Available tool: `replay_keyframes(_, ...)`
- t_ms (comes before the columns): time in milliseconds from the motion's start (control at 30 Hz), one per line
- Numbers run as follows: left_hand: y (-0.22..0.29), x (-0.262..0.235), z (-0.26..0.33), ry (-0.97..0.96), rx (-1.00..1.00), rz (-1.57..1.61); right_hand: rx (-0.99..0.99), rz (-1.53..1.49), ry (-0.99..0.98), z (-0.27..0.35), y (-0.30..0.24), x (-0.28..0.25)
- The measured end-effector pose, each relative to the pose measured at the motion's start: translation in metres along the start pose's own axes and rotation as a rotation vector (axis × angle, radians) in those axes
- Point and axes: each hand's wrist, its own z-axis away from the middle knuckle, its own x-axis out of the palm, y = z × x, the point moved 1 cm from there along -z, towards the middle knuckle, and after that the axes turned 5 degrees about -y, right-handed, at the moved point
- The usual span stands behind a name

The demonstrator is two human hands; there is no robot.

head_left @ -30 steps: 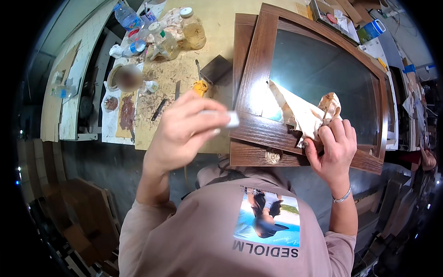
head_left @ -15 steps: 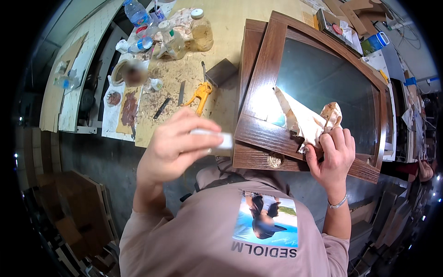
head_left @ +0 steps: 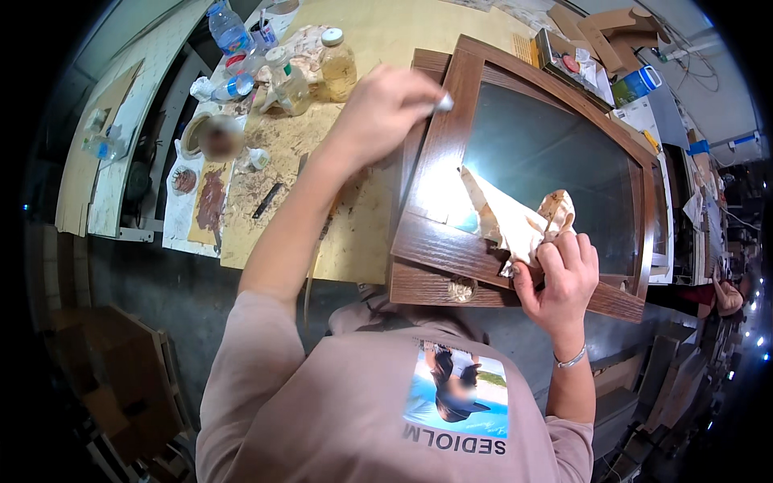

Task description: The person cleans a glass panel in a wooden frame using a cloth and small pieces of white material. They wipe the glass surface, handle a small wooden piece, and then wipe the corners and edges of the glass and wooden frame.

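A brown wooden cabinet door [head_left: 439, 173] with a dark glass pane [head_left: 555, 153] lies on top of another brown wooden piece. Over the door's left side, toward its far corner, my left hand [head_left: 382, 117] is closed round a small white block [head_left: 444, 102], mostly covered by the fingers. I cannot tell whether the block touches the wood. My right hand [head_left: 557, 278] rests at the door's near edge, its fingers closed on a stained cream rag [head_left: 519, 225]. The rag trails across the frame's lower corner and the glass.
Glass jars [head_left: 338, 64] of yellowish liquid and a water bottle [head_left: 228, 28] stand at the table's far left. Nearer are a dark flat strip [head_left: 268, 201] and a brown-smeared board [head_left: 211, 201]. A shallow box [head_left: 576, 68] and a blue-green container [head_left: 636, 86] sit at far right.
My left hand has moved away from my body and to the right, carrying the white block from beside the door to above its left frame. My right hand keeps its hold on the rag.
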Motion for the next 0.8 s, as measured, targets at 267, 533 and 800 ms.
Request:
replay_keyframes(267, 0.012, -0.065, 0.157, -0.043, -0.448, 0.373, 0.030, -0.021, -0.010, -0.001, -0.003, -0.001)
replay_keyframes(533, -0.134, -0.075, 0.287, 0.270, -1.056, -0.020, 0.071, -0.083, -0.039, -0.001, -0.003, -0.004)
replay_keyframes(800, 0.033, -0.065, 0.150, 0.268, -0.347, 0.263, 0.215, -0.726, 0.207, -0.024, -0.025, 0.001)
